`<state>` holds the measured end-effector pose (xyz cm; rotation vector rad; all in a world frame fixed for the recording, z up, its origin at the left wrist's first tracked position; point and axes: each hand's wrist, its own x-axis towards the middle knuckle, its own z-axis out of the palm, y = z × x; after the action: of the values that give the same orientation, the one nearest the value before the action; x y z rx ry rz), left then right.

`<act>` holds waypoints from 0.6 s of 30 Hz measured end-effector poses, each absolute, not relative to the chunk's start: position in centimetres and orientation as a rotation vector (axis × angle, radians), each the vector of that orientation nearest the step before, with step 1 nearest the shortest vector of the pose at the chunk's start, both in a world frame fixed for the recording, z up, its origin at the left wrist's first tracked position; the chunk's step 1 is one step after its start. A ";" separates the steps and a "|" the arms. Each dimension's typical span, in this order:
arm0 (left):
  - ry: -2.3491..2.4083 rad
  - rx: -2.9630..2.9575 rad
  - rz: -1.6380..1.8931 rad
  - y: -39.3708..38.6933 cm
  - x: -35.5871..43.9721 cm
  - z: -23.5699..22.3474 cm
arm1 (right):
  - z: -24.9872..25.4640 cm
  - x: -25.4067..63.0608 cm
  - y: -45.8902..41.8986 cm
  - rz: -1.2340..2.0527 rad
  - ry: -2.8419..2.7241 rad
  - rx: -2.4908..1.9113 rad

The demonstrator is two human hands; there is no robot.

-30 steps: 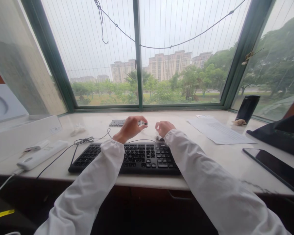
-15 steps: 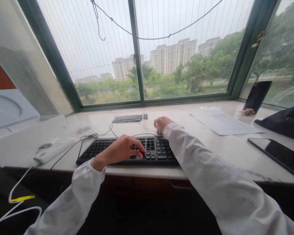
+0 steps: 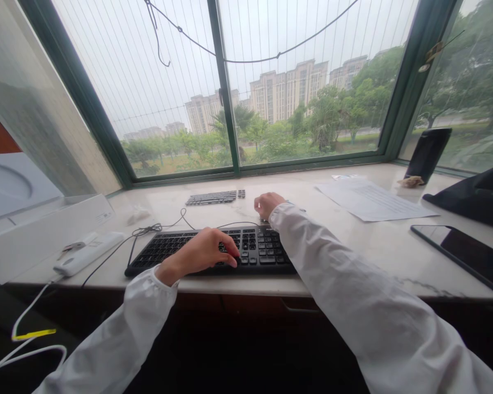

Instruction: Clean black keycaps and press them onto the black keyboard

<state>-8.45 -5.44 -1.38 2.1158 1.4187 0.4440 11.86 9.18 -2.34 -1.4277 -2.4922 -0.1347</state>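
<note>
My left hand [image 3: 207,249] is over the lower middle of a black keyboard [image 3: 267,253], its thumb and forefinger pinched together on a small black keycap, mostly hidden by the fingertips. Many keys on the keyboard's left and middle show bare sockets, while the number pad at right has its caps. Just behind the keyboard's back edge rests my right hand [image 3: 269,205], fingers curled closed; what they hold is hidden. A small object shows under those fingers, too small to name. Loose dark keycaps [image 3: 211,198] lie in rows on the white sill farther back.
A cable [image 3: 158,226] lies coiled behind the keyboard's left side. Left are a white power strip [image 3: 88,254] and a white box [image 3: 45,235]. On the right lie a printed sheet [image 3: 373,201], a phone [image 3: 462,257] and a dark cylinder [image 3: 429,155] by the window.
My left hand has come from near the loose keycaps down to the keyboard, carrying a small dark keycap. My right hand stays behind the keyboard. The view has tilted slightly.
</note>
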 end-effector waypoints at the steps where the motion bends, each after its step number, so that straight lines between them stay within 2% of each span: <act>1: 1.420 2.128 0.437 -5.4 -8.4 -1.3 | -2.4 11.9 9.3 -0.140 -2.491 -1.421; 18: 1.399 2.412 0.185 -4.3 -6.9 0.5 | -2.6 11.6 9.5 -0.163 -2.485 -1.383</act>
<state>-6.92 -4.27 0.47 2.4122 1.3988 0.1852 11.64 9.46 -2.61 -1.3834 -2.4851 -0.1634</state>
